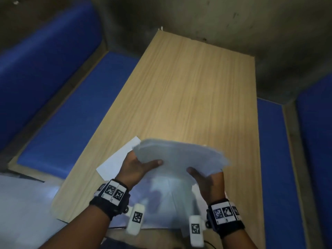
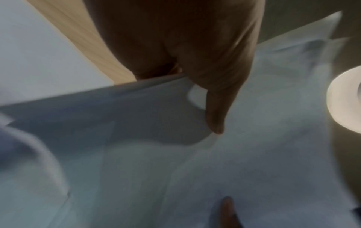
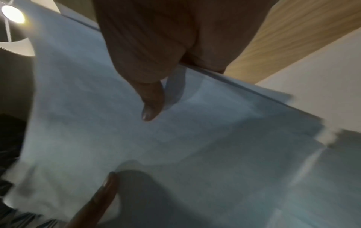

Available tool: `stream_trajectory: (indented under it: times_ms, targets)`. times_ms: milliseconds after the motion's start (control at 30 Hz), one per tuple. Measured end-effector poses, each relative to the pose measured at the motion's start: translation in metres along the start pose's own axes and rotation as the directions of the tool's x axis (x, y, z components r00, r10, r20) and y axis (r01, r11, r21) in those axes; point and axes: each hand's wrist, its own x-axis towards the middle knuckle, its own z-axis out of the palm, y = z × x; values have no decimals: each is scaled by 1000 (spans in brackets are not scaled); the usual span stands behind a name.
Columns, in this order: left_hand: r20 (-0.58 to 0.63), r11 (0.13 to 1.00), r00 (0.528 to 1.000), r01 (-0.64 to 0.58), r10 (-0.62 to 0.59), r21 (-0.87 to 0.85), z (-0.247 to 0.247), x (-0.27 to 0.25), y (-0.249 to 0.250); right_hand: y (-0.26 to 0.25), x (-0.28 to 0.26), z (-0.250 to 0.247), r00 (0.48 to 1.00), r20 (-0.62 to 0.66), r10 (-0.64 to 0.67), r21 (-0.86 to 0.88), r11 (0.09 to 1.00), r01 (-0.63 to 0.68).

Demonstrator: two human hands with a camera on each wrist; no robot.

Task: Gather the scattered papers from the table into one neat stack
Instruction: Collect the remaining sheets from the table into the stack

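Observation:
A loose bundle of white papers (image 1: 179, 159) is lifted above the near end of the wooden table (image 1: 188, 90), its sheets fanned and uneven. My left hand (image 1: 138, 166) grips the bundle's left side, thumb on top and fingers hidden beneath. My right hand (image 1: 206, 178) grips the right side the same way. In the left wrist view the papers (image 2: 175, 154) fill the frame with my left thumb (image 2: 215, 108) pressing down on them. The right wrist view shows my right thumb (image 3: 150, 98) on the sheets (image 3: 175, 138). One more white sheet (image 1: 116, 159) lies flat on the table under my left hand.
Blue padded benches (image 1: 71, 114) run along the left of the table and another (image 1: 276, 159) along the right. A dark grey wall (image 1: 215, 18) closes the far end. A ceiling lamp (image 3: 13, 13) shines in the right wrist view.

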Motion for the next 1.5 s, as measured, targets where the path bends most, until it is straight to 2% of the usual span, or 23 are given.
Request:
stream_trajectory:
  times_ms: [167, 267, 400, 467, 533, 633, 733, 833, 967, 1033, 1100, 1200, 1300, 1367, 1500]
  targets:
    - [9, 1000, 1000, 25, -25, 8, 0, -2, -8, 10, 3, 5, 999, -5, 48, 9, 999, -48]
    - [-13, 998, 998, 67, -67, 12, 2, -2, -7, 5, 2, 10, 999, -18, 29, -33, 999, -29]
    - [-31, 1000, 999, -14, 14, 3, -3, -7, 1, -13, 1, 7, 997, 1, -75, -52, 996, 75]
    - [-18, 999, 999, -27, 27, 20, -7, -9, -5, -9, -1, 6, 998, 15, -67, -80, 994, 68]
    - [25, 998, 1000, 4, -5, 60, -7, -10, -18, 2, -4, 11, 1000, 12, -22, -96, 995, 24]
    - [91, 991, 988, 124, -128, 43, -2, -15, -40, 17, -11, 19, 997, 3, 83, -21, 996, -83]
    - [104, 986, 981, 162, -166, 44, 1, -17, -46, 18, -14, 22, 998, -5, 66, -31, 997, -67]
    - [22, 984, 984, 176, -177, 30, -4, -14, -44, 20, -14, 19, 998, 28, 58, -116, 992, -55]
    - [-125, 990, 982, 141, -141, -9, -22, -10, -33, 15, -5, 23, 980, 128, 152, -303, 947, -107]
    - [-251, 991, 960, 112, -126, -67, -39, -8, -27, 16, 4, 34, 962, 209, 175, -345, 934, -95]
    - [-374, 988, 918, 99, -135, -114, -59, -9, -22, 24, 13, 51, 942, 287, 173, -385, 921, -52]
    - [-500, 984, 857, 44, -125, -172, -90, -15, -18, 38, 28, 85, 912, 327, 247, -547, 837, -30]
    - [-579, 990, 809, 23, -100, -139, -120, -25, -19, 47, 41, 121, 870, 416, 265, -752, 637, 166]
    - [-612, 993, 787, 8, -77, -114, -139, -31, -25, 55, 47, 140, 840, 461, 287, -817, 505, 277]
    - [-634, 995, 769, 36, -85, -90, -157, -47, -24, 70, 56, 168, 865, 427, 263, -883, 326, 337]
